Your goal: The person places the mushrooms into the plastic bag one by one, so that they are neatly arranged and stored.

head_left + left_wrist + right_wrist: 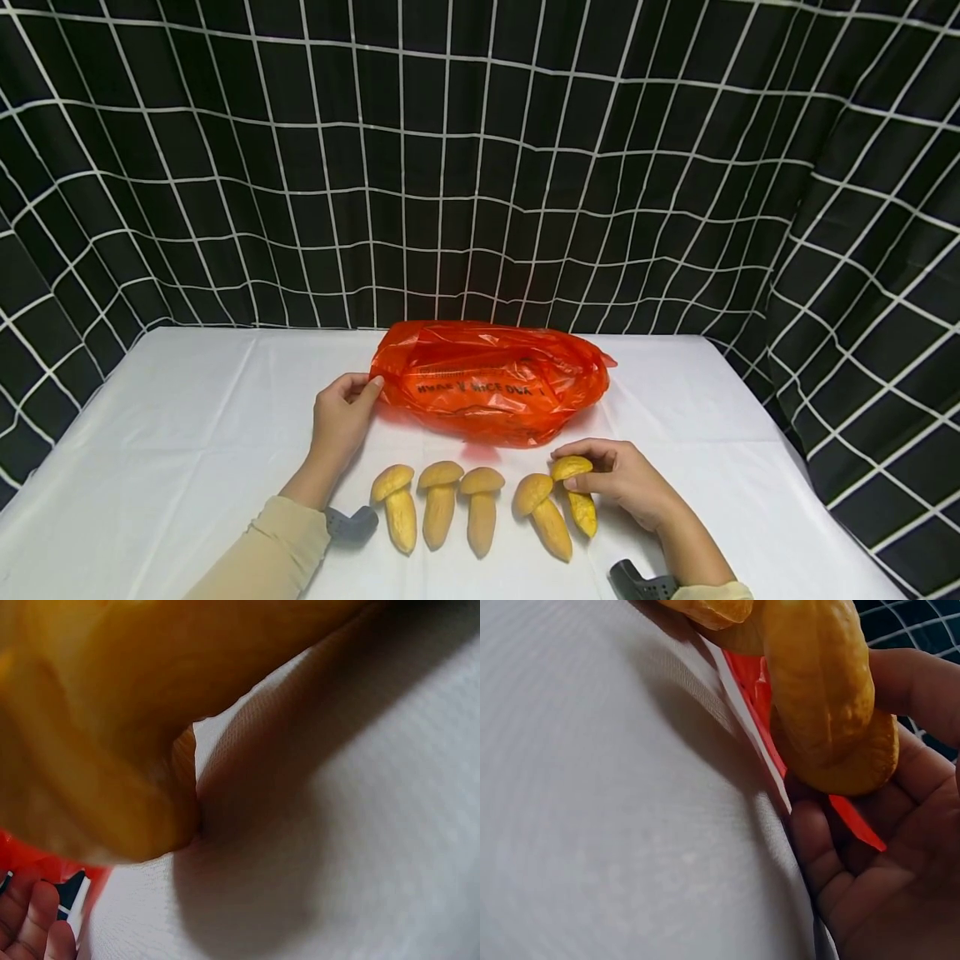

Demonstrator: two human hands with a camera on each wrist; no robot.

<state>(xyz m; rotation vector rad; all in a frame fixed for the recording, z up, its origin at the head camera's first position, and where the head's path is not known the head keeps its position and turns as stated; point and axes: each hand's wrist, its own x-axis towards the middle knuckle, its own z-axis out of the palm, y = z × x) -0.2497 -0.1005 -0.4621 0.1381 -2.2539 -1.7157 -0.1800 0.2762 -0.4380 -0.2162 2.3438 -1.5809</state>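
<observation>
My left hand (343,419) pinches the left edge of a crumpled red plastic bag (480,417) that lies toward the back of the white table. At the front right, my right hand (621,482) grips the rightmost yellow mushroom (582,510) around its cap. In the right wrist view, thumb and fingers curl about that mushroom's cap (877,754), with its stem (817,675) reaching upward. Just left of it rests another mushroom (551,529), its cap near the held one. A mushroom (97,750) looms close in the left wrist view, with left-hand fingers (37,915) in the corner.
Three more mushrooms stretch in a row on the white cloth: one at the left (401,517), one in the middle (438,512) and one to its right (482,517). Black curtains with a white grid (450,167) enclose the table's back and sides.
</observation>
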